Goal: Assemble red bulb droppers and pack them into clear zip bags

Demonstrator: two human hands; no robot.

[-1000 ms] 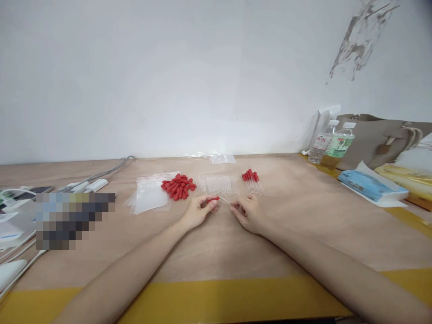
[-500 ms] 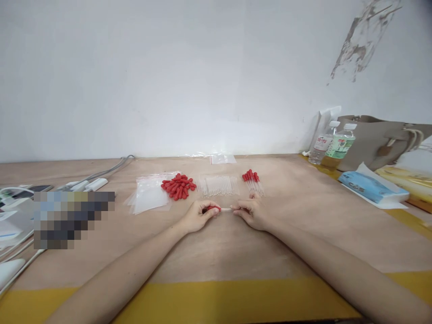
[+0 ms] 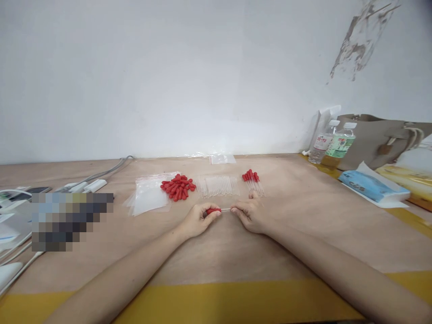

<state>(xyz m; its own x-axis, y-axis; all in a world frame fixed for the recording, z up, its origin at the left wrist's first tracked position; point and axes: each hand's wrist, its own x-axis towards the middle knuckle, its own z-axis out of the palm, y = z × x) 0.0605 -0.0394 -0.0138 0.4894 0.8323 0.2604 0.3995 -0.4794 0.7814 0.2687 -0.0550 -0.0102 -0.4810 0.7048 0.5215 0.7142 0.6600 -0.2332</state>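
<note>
Between thumb and fingers of my left hand (image 3: pixel 197 221) is a red rubber dropper bulb (image 3: pixel 213 210). My right hand (image 3: pixel 254 217) pinches the other end of a thin clear dropper tube (image 3: pixel 226 210), which lies level and meets the bulb's mouth. How deep the tube sits in the bulb, I cannot tell. Just beyond my left hand lies a pile of loose red bulbs (image 3: pixel 177 187). A row of clear tubes (image 3: pixel 218 186) lies side by side beyond both hands. Behind my right hand are several droppers with red bulbs on their tubes (image 3: pixel 251 177).
Clear zip bags (image 3: pixel 148 195) lie left of the bulb pile, and another small bag (image 3: pixel 223 159) is by the wall. Cables and chargers (image 3: pixel 96 185) crowd the left side. Two bottles (image 3: pixel 339 146), a grey handbag (image 3: pixel 367 139) and a blue tissue pack (image 3: pixel 373 188) stand at right.
My left fingers have shifted slightly on the red bulb, and more of it shows. Both hands stay in nearly the same place, with the tube still between them.
</note>
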